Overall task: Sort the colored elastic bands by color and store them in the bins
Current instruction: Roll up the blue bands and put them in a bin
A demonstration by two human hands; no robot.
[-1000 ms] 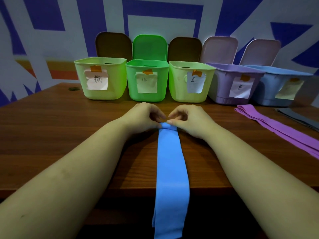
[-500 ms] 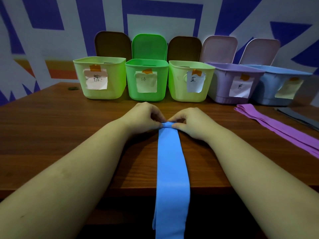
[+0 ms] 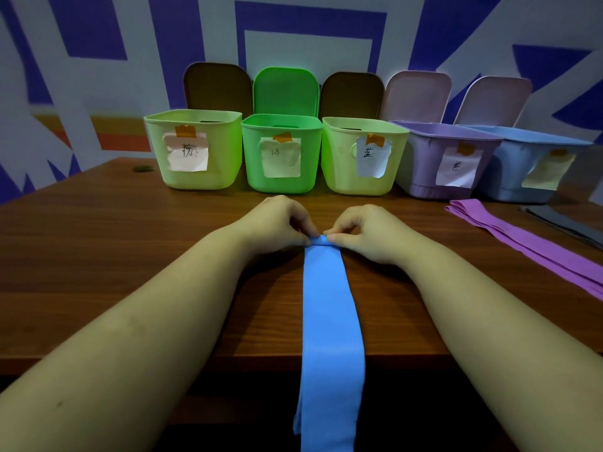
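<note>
head view of a wooden table (image 3: 98, 262) with five open bins standing in a row along its far edge, each with its lid raised behind it and a paper label taped to its front. from the far left corner toward the far right corner: a pale yellow-green bin (image 3: 193, 150), a bright green bin (image 3: 281, 154), a second pale yellow-green bin (image 3: 339, 158), a lilac bin (image 3: 424, 158) and a light blue bin (image 3: 515, 161); neighbouring bins stand just beside or touching one another. a blue elastic band (image 3: 328, 305) lies flat down the middle of the table, running from a point near the bins to the near edge, over which its lower part hangs. its far end is curled over into a small fold, and both hands meet there: the left hand (image 3: 277, 223) pinches the left side of the fold between thumb and curled fingers, and the right hand (image 3: 368, 233) pinches the right side in the same way, the fingertips of the two hands nearly touching. both forearms reach in from the near edge on either side of the band. a purple elastic band (image 3: 528, 246) lies folded and slantwise toward the right edge, in front of the lilac and light blue bins, well apart from the hands. a dark grey band (image 3: 567, 223) lies just beyond it at the right edge.
</note>
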